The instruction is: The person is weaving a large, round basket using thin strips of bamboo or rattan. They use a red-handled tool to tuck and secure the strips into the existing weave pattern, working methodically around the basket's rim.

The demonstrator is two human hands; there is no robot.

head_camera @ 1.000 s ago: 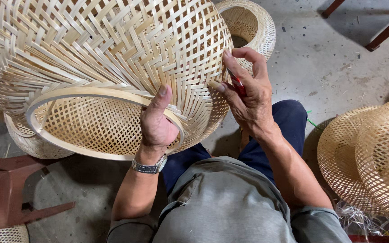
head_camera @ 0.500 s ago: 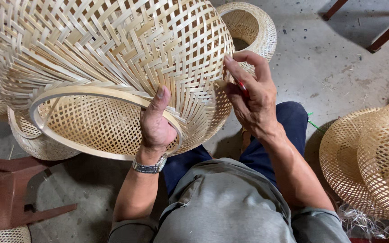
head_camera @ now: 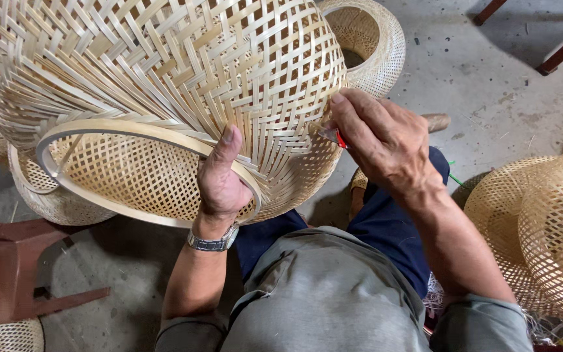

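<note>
Two hands at work on one large woven bamboo basket [head_camera: 164, 85], held on its side above the lap, its open mouth facing near and left.

Left hand [head_camera: 219, 182]: clamped on the basket's hoop rim [head_camera: 99, 127], thumb pressed up against the outside weave, fingers hidden inside the mouth. A metal wristwatch [head_camera: 213, 241] sits on that wrist.

Right hand [head_camera: 386, 140]: fingers curled shut around a small red-handled tool [head_camera: 333, 135], its tip touching the weave at the basket's right flank. What kind of tool it is cannot be told; most of it is hidden in the palm.

Surroundings: further finished baskets, one at far centre [head_camera: 366, 39], two stacked at right [head_camera: 542, 228], others under the held one at left. Brown chair [head_camera: 8, 267] near left. Concrete floor [head_camera: 490, 85].

Risks, as judged: the tool tip works close to the thin strips, so a slip could split or cut one and loosen the weave. The one-hand hold at the rim leaves the bulky body free to roll, which would throw the tool off its spot or towards the fingers.
</note>
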